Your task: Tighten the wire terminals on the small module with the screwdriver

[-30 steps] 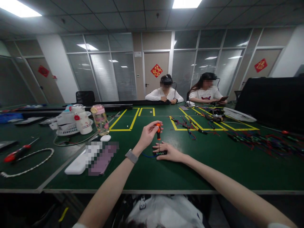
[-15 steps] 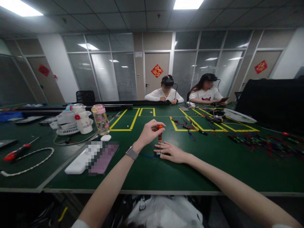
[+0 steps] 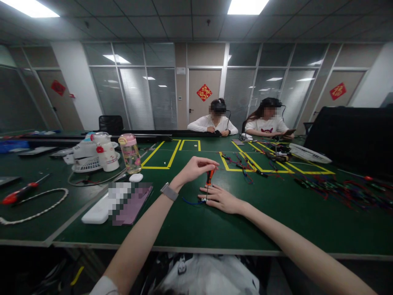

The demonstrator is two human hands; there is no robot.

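Observation:
My left hand (image 3: 194, 169) pinches the top of a small orange-handled screwdriver (image 3: 209, 177) and holds it upright, tip down. The tip meets a small dark part (image 3: 203, 200) with a blue wire (image 3: 188, 201) lying on the green table (image 3: 196, 229). My right hand (image 3: 221, 197) lies flat on the table with fingers stretched out, pressing down on that part. A grey watch is on my left wrist.
A white box and a purple phone (image 3: 132, 207) lie to the left. Further left are a pink-lidded bottle (image 3: 130, 153), a white fan (image 3: 89, 157), a red screwdriver (image 3: 18, 194) and a white cord. Coloured wires (image 3: 344, 186) spread at the right. Two people sit across the table.
My left hand has lowered the screwdriver and stood it upright on the part under my right hand. The camera view shifted slightly.

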